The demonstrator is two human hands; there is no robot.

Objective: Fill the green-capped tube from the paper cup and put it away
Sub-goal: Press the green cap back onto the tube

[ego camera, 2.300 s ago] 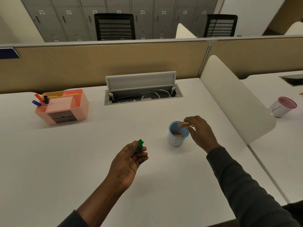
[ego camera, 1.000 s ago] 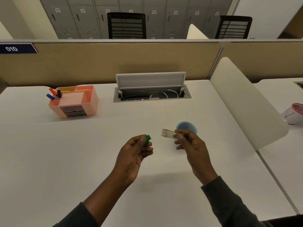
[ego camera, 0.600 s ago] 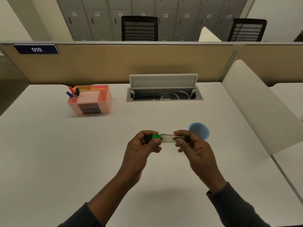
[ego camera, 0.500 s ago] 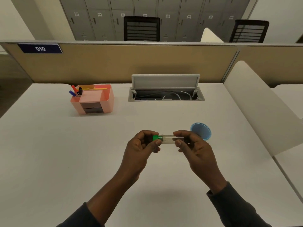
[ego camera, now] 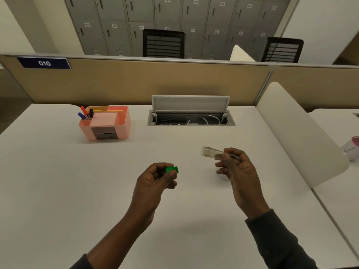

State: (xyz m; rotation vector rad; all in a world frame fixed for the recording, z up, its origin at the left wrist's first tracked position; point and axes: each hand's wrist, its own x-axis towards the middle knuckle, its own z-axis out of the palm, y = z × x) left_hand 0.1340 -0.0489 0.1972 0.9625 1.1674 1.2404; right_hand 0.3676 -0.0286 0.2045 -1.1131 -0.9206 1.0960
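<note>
- A pink organiser point(ego camera: 108, 124) holding pens sits on the white table point(ego camera: 58, 181).
- Right of the organiser: an open cable hatch point(ego camera: 190, 113).
- Behind the organiser: a tan partition point(ego camera: 136, 82) with a "010" sign point(ego camera: 44, 63), then grey lockers point(ego camera: 174, 20).

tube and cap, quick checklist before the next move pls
1. Cap held: ok, pinched in the left hand.
2. Tube held: ok, right hand grips it, open end pointing left and slightly up.
3. Cap on tube: not ok, the two are apart.
4. Tube filled: cannot tell, something dark shows inside near the fingers.
5. Cup in reach: cannot tell, only a pale sliver shows under the right hand.
6. Storage spot: ok, the pink organizer stands upright at the far left of the table.
</note>
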